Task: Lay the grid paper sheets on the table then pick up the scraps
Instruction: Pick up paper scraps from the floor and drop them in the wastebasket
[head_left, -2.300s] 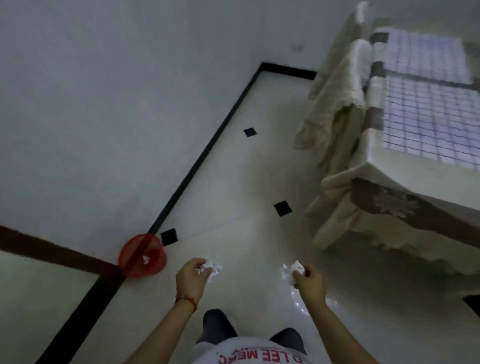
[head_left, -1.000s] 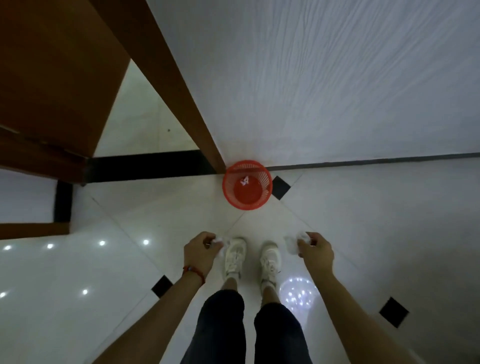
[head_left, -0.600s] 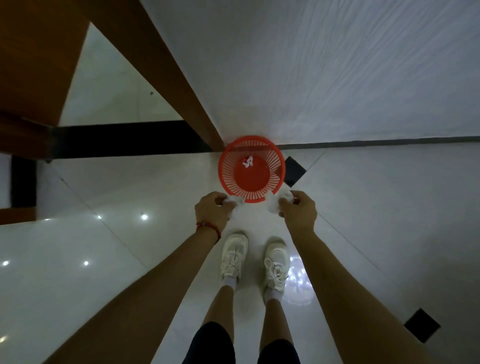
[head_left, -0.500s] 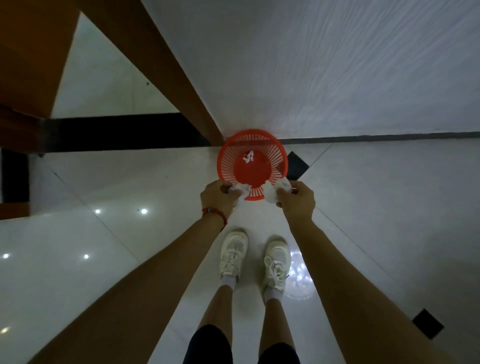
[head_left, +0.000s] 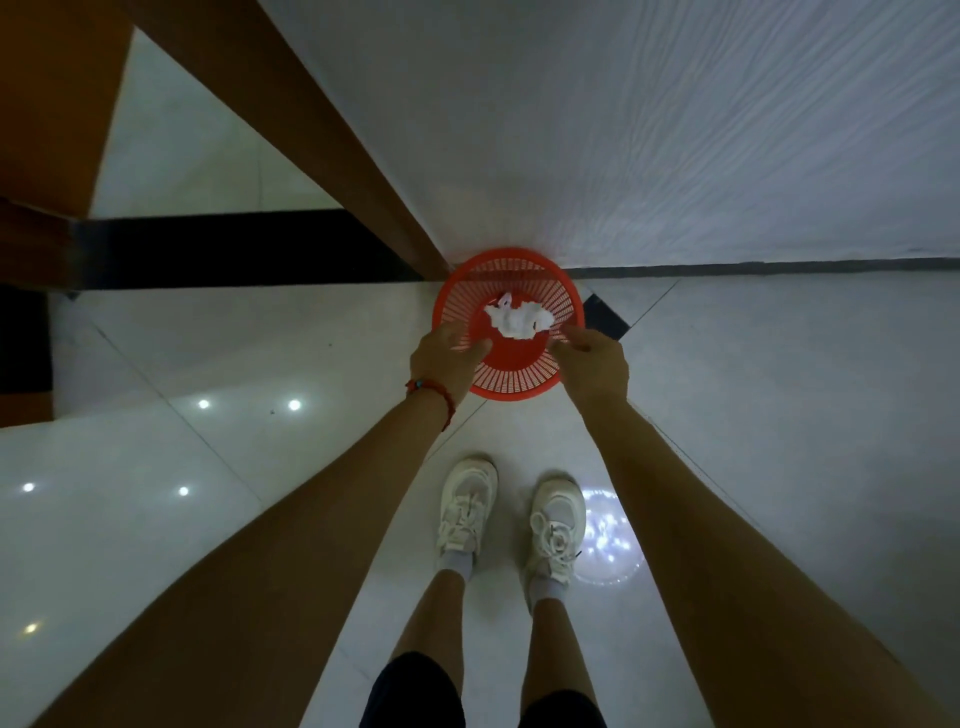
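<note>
Both hands hang over the red bin (head_left: 509, 332), which sits on the tiled floor where the wall meets a wooden door frame (head_left: 311, 135). White scraps (head_left: 517, 318) lie crumpled together in the bottom of the bin, touching neither hand. The left hand (head_left: 449, 358) is over the bin's left rim with fingers loosened and nothing in them; the right hand (head_left: 592, 364) is over the right rim and looks empty too, though its fingertips are blurred, so a last shred cannot be ruled out. Judging from this, the scrap pickup is at or near its end. The grid sheets and table are out of view, so that step cannot be checked.
</note>
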